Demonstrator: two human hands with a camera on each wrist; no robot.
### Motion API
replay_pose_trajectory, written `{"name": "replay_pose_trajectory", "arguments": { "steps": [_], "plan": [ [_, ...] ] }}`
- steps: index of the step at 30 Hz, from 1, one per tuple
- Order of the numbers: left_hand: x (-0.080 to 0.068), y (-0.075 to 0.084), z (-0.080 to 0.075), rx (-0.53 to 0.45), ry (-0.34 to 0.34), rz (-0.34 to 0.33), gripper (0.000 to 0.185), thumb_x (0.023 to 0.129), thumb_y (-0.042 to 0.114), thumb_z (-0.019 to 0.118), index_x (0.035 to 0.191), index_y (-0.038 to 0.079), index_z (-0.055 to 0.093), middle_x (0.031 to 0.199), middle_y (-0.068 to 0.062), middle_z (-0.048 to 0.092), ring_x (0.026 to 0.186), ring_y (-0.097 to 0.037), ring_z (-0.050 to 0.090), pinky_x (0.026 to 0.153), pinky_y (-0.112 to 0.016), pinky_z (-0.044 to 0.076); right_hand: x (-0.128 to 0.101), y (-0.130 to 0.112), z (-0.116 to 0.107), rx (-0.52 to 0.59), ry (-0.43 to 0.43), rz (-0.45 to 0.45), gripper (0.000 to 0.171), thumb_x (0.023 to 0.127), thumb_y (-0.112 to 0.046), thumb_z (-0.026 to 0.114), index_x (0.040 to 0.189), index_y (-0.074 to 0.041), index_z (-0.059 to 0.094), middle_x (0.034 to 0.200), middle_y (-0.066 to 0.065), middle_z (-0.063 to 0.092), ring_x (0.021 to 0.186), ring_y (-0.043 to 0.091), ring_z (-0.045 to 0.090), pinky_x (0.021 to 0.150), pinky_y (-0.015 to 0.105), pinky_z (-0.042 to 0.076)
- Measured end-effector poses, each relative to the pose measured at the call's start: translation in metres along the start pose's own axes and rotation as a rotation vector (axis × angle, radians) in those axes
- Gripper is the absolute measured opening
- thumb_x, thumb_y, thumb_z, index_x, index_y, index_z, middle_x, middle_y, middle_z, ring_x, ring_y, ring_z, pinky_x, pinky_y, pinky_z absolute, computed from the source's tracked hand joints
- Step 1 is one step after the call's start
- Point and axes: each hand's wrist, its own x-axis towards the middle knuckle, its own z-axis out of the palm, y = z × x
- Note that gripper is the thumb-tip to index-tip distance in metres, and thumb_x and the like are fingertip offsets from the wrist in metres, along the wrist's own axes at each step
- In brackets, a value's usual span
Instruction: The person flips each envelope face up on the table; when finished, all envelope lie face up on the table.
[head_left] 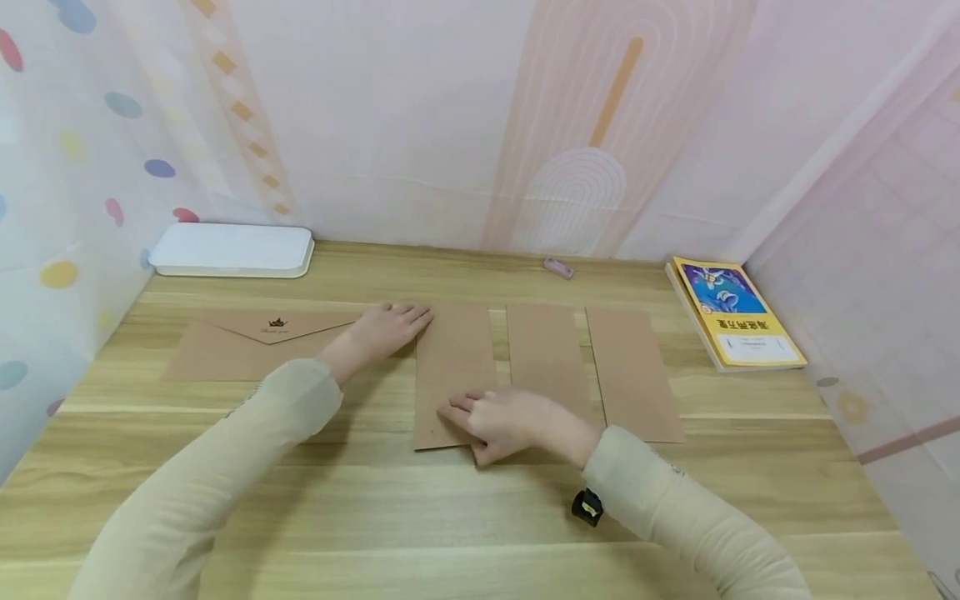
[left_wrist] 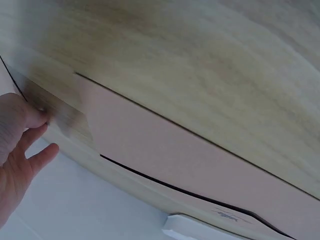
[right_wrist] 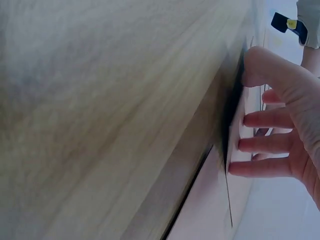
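Note:
Three plain brown kraft-paper rectangles, which look like envelopes, lie upright side by side in the head view: a left one (head_left: 454,358), a middle one (head_left: 546,350) and a right one (head_left: 633,375). My left hand (head_left: 384,328) touches the left one near its far left corner. Across its near right part lies my right hand (head_left: 501,419), fingers spread on the paper and thumb at the near edge, as the right wrist view also shows. Left of them a brown envelope (head_left: 247,346) lies sideways, its flap printed with a crown and small writing.
A white flat case (head_left: 234,250) stands at the back left of the wooden table (head_left: 360,517). A small purple object (head_left: 558,267) lies near the back wall. At the right is a yellow book (head_left: 738,321). A black wrist camera (head_left: 587,507) hangs by the right sleeve.

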Motion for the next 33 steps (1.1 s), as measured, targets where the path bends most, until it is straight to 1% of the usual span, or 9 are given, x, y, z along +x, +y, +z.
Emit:
{"name": "replay_pose_trajectory", "arguments": {
  "steps": [3, 6, 10, 12, 19, 23, 28, 30, 33],
  "plan": [
    [0.000, -0.002, 0.001, -0.043, 0.028, 0.006, 0.059, 0.086, -0.007, 0.054, 0.140, 0.002, 0.033, 0.146, -0.013, 0.033, 0.128, -0.030, 0.042, 0.097, -0.043, 0.045, -0.001, -0.002, 0.001, -0.064, 0.083, -0.066, 0.057, 0.081, -0.022, 0.056, 0.133, -0.003, 0.043, 0.127, 0.010, 0.056, 0.112, 0.021, 0.058, 0.092, 0.027, 0.050],
    [0.001, -0.006, 0.003, -0.132, 0.059, 0.013, 0.054, 0.087, -0.009, 0.049, 0.138, 0.002, 0.035, 0.145, -0.014, 0.036, 0.128, -0.032, 0.041, 0.096, -0.047, 0.045, -0.002, -0.002, 0.004, -0.236, 0.259, -0.130, 0.045, 0.083, -0.022, 0.055, 0.125, -0.005, 0.052, 0.112, 0.005, 0.065, 0.094, 0.016, 0.066, 0.076, 0.022, 0.055],
    [0.004, -0.010, 0.008, -0.271, 0.095, 0.006, 0.047, 0.091, 0.001, 0.045, 0.137, 0.002, 0.038, 0.143, -0.014, 0.039, 0.128, -0.033, 0.041, 0.098, -0.051, 0.043, -0.007, 0.004, 0.000, -0.425, 0.479, -0.124, 0.030, 0.087, -0.019, 0.055, 0.114, -0.007, 0.060, 0.097, 0.001, 0.068, 0.078, 0.010, 0.067, 0.060, 0.016, 0.054],
    [0.005, -0.011, 0.011, -0.319, 0.117, -0.004, 0.046, 0.092, 0.008, 0.044, 0.137, 0.003, 0.039, 0.142, -0.014, 0.040, 0.127, -0.033, 0.042, 0.098, -0.052, 0.041, -0.012, 0.010, -0.006, -0.444, 0.540, -0.113, 0.027, 0.086, -0.017, 0.058, 0.110, -0.007, 0.062, 0.094, 0.001, 0.069, 0.075, 0.010, 0.067, 0.058, 0.014, 0.053],
    [0.008, -0.014, 0.026, -0.486, 0.284, -0.042, 0.037, 0.094, 0.011, 0.045, 0.130, 0.003, 0.048, 0.130, -0.015, 0.053, 0.118, -0.033, 0.051, 0.098, -0.047, 0.044, -0.028, 0.035, -0.022, -0.328, 0.686, -0.056, 0.028, 0.083, -0.008, 0.062, 0.110, -0.003, 0.061, 0.096, 0.005, 0.070, 0.071, 0.012, 0.067, 0.043, 0.012, 0.042],
    [0.011, -0.015, 0.026, -0.580, 0.318, -0.065, 0.031, 0.095, 0.009, 0.046, 0.125, 0.003, 0.052, 0.124, -0.015, 0.057, 0.114, -0.032, 0.055, 0.097, -0.045, 0.045, -0.032, 0.049, -0.028, -0.227, 0.807, -0.024, 0.029, 0.083, 0.004, 0.053, 0.112, 0.001, 0.056, 0.085, 0.007, 0.070, 0.048, 0.008, 0.053, 0.037, 0.014, 0.028],
    [0.015, -0.019, 0.020, -0.729, 0.360, -0.090, 0.025, 0.095, 0.007, 0.045, 0.116, 0.000, 0.058, 0.114, -0.016, 0.063, 0.109, -0.031, 0.058, 0.094, -0.044, 0.047, -0.034, 0.067, -0.034, -0.056, 0.938, 0.046, 0.027, 0.083, 0.007, 0.055, 0.110, 0.004, 0.055, 0.082, 0.012, 0.068, 0.065, 0.018, 0.064, 0.054, 0.020, 0.052],
    [0.017, -0.021, 0.017, -0.793, 0.381, -0.100, 0.024, 0.095, 0.007, 0.044, 0.112, -0.002, 0.058, 0.108, -0.018, 0.064, 0.103, -0.032, 0.060, 0.090, -0.044, 0.049, -0.036, 0.073, -0.035, 0.005, 0.971, 0.077, 0.028, 0.081, 0.009, 0.057, 0.109, 0.005, 0.056, 0.094, 0.016, 0.069, 0.080, 0.024, 0.068, 0.066, 0.026, 0.056],
    [0.019, -0.024, 0.011, -0.892, 0.405, -0.127, 0.025, 0.096, 0.008, 0.042, 0.112, -0.006, 0.057, 0.105, -0.021, 0.063, 0.098, -0.033, 0.061, 0.086, -0.045, 0.050, -0.038, 0.083, -0.038, 0.046, 1.030, 0.112, 0.027, 0.081, 0.011, 0.057, 0.107, 0.007, 0.057, 0.094, 0.018, 0.068, 0.081, 0.026, 0.068, 0.068, 0.027, 0.057]
  ]
}}
